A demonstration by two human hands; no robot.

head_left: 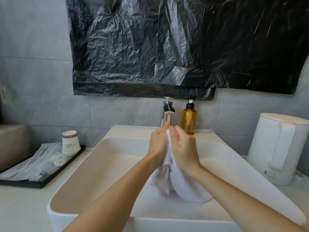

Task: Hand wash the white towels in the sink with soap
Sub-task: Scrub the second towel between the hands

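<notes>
A white towel hangs bunched over the white rectangular sink, its lower end touching the basin floor. My left hand and my right hand press together around the towel's upper part, fingers curled on the cloth just below the chrome tap. An amber pump bottle of soap stands on the sink's back ledge, right of the tap. No water stream is visible.
A black tray with wrapped toiletries and stacked paper cups lies on the counter at left. A white kettle stands at right. Black plastic sheeting covers the wall above the tap.
</notes>
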